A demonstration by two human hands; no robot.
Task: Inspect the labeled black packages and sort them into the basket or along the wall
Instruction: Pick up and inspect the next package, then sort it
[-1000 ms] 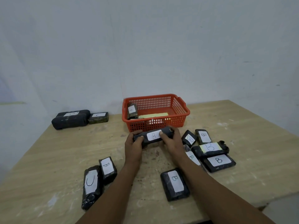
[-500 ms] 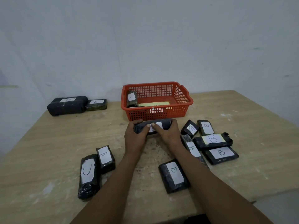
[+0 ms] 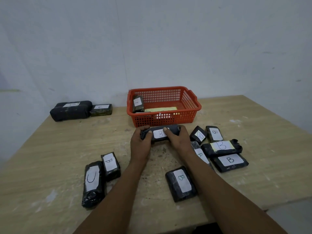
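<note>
Both hands grip one long black package labelled B point(image 3: 160, 133) just in front of the red basket point(image 3: 194, 112). My left hand point(image 3: 141, 144) holds its left end and my right hand point(image 3: 179, 141) its right end, thumbs on the white label. The basket holds a package labelled A point(image 3: 138, 103) and a yellow-labelled one point(image 3: 161, 109). By the wall at the far left lie a large package point(image 3: 70, 109) and a small one labelled C point(image 3: 101, 109). Loose packages lie at the near left point(image 3: 110, 164), one labelled C point(image 3: 92, 183), and one labelled B point(image 3: 181, 183) between my forearms.
A cluster of several B-labelled packages point(image 3: 221, 146) lies right of my right hand, close to the basket's corner. The wooden table point(image 3: 50, 149) ends at a front edge near my elbows and a right edge beyond the cluster. A pale wall stands behind the basket.
The held package has been turned slightly in my hands, and its B label is more exposed between the thumbs. The camera view shifted a little; the other packages stayed put.
</note>
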